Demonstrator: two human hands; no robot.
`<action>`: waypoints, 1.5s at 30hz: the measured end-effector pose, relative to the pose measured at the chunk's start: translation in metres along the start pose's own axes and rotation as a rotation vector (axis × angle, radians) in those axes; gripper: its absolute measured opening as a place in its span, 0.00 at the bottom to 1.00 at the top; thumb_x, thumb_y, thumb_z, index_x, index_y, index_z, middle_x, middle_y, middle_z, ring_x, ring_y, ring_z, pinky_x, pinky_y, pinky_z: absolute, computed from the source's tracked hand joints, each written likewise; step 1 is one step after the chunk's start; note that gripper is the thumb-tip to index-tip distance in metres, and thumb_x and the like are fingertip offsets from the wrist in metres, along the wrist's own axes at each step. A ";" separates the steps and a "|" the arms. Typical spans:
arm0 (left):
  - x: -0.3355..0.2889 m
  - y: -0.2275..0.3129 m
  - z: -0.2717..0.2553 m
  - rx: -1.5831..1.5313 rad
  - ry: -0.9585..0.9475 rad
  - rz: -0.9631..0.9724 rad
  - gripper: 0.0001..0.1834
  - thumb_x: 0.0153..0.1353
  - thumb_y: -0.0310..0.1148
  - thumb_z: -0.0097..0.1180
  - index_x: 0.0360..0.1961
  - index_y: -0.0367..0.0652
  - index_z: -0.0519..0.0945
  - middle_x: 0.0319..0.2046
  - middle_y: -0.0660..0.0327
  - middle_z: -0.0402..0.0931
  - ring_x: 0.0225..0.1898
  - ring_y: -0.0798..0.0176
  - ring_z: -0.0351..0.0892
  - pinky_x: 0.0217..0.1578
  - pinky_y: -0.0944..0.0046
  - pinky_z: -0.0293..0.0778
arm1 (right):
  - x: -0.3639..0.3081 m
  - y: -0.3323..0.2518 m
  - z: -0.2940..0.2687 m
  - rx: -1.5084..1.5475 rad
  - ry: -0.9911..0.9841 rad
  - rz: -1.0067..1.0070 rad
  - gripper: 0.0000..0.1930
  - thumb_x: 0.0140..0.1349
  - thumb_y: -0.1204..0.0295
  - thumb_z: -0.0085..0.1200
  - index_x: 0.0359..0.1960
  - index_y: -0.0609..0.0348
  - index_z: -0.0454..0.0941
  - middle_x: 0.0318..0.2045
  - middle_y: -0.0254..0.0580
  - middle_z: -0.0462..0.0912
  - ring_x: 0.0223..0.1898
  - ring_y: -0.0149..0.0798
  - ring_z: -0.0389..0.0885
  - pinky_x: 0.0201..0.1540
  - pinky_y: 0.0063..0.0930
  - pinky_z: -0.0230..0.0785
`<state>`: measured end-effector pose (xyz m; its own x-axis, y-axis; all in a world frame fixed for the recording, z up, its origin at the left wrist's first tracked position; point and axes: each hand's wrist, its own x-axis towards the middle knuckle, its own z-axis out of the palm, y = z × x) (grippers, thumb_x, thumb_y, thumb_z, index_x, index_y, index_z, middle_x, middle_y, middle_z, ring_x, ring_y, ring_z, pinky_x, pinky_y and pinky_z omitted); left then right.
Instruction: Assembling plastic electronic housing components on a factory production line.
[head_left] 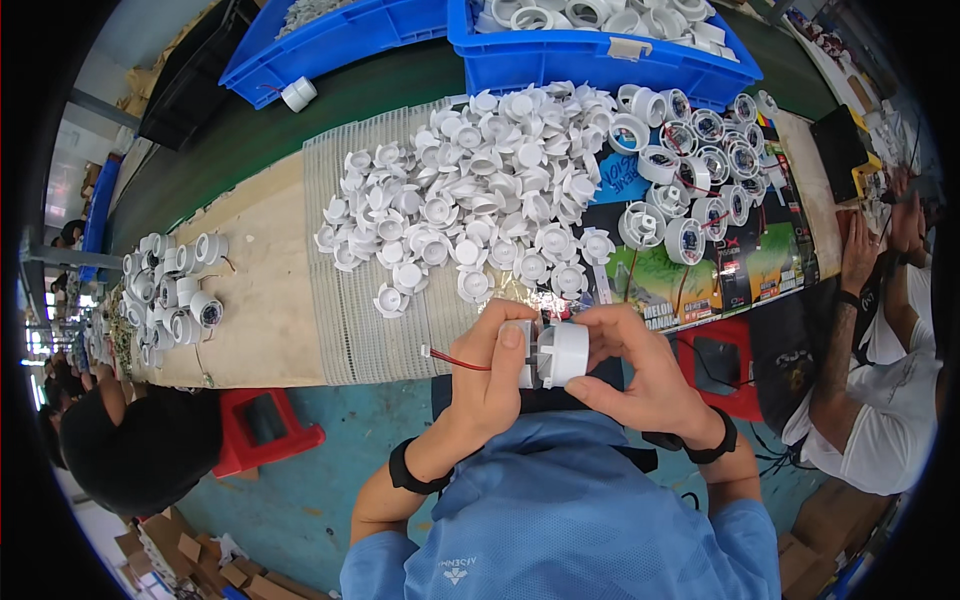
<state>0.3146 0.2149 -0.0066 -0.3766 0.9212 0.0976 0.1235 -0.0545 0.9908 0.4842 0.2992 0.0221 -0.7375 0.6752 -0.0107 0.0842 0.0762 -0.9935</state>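
Note:
Over the table's near edge, my left hand is closed on a small pale fan part, partly hidden by the fingers. From its left side a red-and-black wire lead sticks out, ending in a small white plug. My right hand grips a white round housing between thumb and fingers, right up against the left hand's part. Whether the two are joined I cannot tell. Just beyond my hands spreads a heap of white fan blades. To its right stand several white round housings with circuit boards and wires inside.
Blue bins of white parts stand along the far side. More wired housings are grouped at the left. Red stools flank me below the table. A co-worker's arms are at the right; another person sits left.

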 end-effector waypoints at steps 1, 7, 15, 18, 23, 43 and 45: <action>0.000 0.002 0.000 0.018 -0.004 0.009 0.20 0.69 0.41 0.38 0.38 0.34 0.74 0.23 0.56 0.75 0.24 0.68 0.71 0.26 0.67 0.66 | 0.000 0.002 -0.002 -0.044 -0.064 -0.022 0.29 0.51 0.69 0.67 0.53 0.66 0.68 0.42 0.48 0.78 0.36 0.39 0.81 0.39 0.28 0.75; -0.006 0.014 -0.001 0.001 -0.064 -0.094 0.26 0.69 0.47 0.34 0.41 0.32 0.73 0.30 0.57 0.77 0.30 0.70 0.72 0.31 0.71 0.67 | -0.001 0.003 -0.004 -0.147 -0.143 -0.130 0.31 0.54 0.68 0.66 0.56 0.65 0.66 0.43 0.48 0.78 0.37 0.40 0.82 0.41 0.31 0.75; -0.008 0.023 0.002 -0.013 0.003 0.009 0.23 0.67 0.43 0.36 0.41 0.32 0.74 0.29 0.54 0.77 0.29 0.66 0.75 0.30 0.68 0.70 | -0.012 -0.001 -0.001 -0.212 -0.077 -0.233 0.32 0.53 0.68 0.67 0.56 0.68 0.65 0.43 0.52 0.77 0.38 0.42 0.82 0.42 0.32 0.75; -0.012 0.026 0.004 0.033 -0.001 0.065 0.20 0.67 0.39 0.39 0.41 0.31 0.74 0.28 0.51 0.77 0.27 0.61 0.78 0.28 0.65 0.71 | -0.009 -0.004 -0.004 -0.211 -0.095 -0.260 0.33 0.53 0.68 0.67 0.57 0.69 0.65 0.43 0.53 0.77 0.37 0.44 0.81 0.41 0.32 0.75; -0.019 0.030 0.006 0.077 0.002 0.084 0.20 0.66 0.39 0.40 0.41 0.30 0.74 0.29 0.48 0.77 0.27 0.56 0.79 0.28 0.63 0.73 | -0.009 -0.009 -0.006 -0.282 -0.145 -0.374 0.34 0.51 0.67 0.67 0.57 0.70 0.65 0.43 0.55 0.76 0.37 0.48 0.81 0.39 0.33 0.75; 0.005 0.033 0.021 -0.744 0.377 -0.708 0.22 0.69 0.47 0.34 0.44 0.40 0.72 0.30 0.58 0.78 0.29 0.67 0.78 0.32 0.65 0.74 | 0.011 0.032 0.042 -0.673 0.307 -0.639 0.32 0.42 0.68 0.70 0.49 0.68 0.72 0.45 0.55 0.75 0.40 0.51 0.78 0.41 0.38 0.75; 0.006 0.036 0.024 -0.609 0.484 -0.486 0.22 0.69 0.44 0.35 0.42 0.37 0.75 0.31 0.55 0.78 0.31 0.63 0.78 0.33 0.62 0.74 | 0.008 0.020 0.036 -0.676 0.324 -0.616 0.29 0.42 0.69 0.70 0.46 0.69 0.73 0.40 0.52 0.77 0.37 0.50 0.79 0.38 0.36 0.75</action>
<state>0.3391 0.2278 0.0272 -0.6215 0.6410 -0.4503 -0.6023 -0.0234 0.7979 0.4561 0.2799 -0.0018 -0.5695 0.5373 0.6221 0.1865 0.8215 -0.5388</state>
